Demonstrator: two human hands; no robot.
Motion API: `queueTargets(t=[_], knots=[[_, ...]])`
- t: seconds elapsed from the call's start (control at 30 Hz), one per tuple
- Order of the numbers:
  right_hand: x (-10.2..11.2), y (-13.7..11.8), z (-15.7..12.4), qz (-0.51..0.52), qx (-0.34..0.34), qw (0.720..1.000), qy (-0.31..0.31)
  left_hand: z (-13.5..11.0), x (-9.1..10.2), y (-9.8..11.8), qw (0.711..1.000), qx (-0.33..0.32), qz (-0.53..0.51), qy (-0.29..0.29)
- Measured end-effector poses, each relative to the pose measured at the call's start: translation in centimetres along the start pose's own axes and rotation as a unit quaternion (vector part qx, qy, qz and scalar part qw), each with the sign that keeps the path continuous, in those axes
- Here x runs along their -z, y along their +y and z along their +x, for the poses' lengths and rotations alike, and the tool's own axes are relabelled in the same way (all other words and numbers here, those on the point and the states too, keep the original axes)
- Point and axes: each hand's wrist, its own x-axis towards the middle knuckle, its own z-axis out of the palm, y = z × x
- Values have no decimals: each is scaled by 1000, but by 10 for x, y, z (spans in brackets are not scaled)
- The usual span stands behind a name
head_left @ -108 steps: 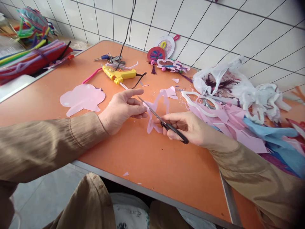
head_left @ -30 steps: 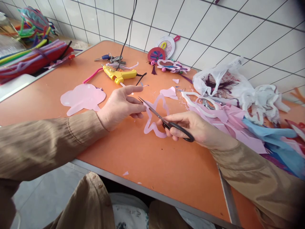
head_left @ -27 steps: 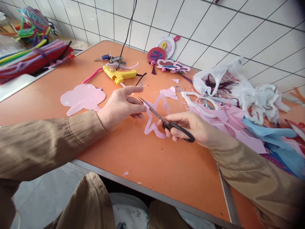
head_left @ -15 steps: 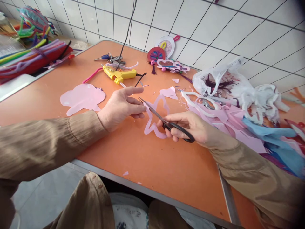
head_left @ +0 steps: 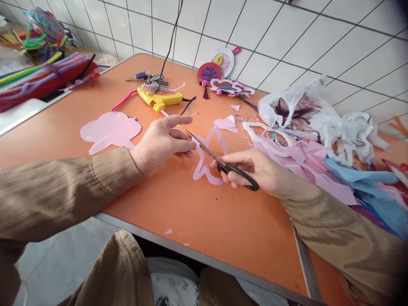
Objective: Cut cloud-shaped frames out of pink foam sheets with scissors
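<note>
A thin, wavy pink outline strip (head_left: 198, 168) hangs over the tabletop, with one end at the fingertips of my left hand (head_left: 164, 140). These fingers are closed on that end, while the index finger stretches out above. My right hand (head_left: 248, 168) grips black-handled scissors (head_left: 208, 152) whose blades point up and left, crossing the strip close to my left fingertips. The blades look nearly together. A pink cloud-like cut-out (head_left: 110, 131) lies flat on the table, left of my left hand.
Behind my left hand lie a yellow glue gun (head_left: 162, 100) and keys (head_left: 156, 79). Decorated paper pieces (head_left: 208, 74) rest by the tiled wall. Pink and blue scraps (head_left: 334, 178) and a white plastic bag (head_left: 296, 102) crowd the right. Pipe cleaners (head_left: 47, 78) lie far left.
Almost nothing differs. The scissors' handles in my right hand have shifted very slightly to the left; my left hand stays in place.
</note>
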Motion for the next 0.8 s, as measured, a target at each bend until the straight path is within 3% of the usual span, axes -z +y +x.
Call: queueTargets(t=[0.5,0.8], knots=[[-1,-5,-3,9,19,999,-49,1,-1,1,1000,-1,-10,0],[-10,-12,-4,-8,7,1000,-12,1,0,0,999,-4,-33,21]])
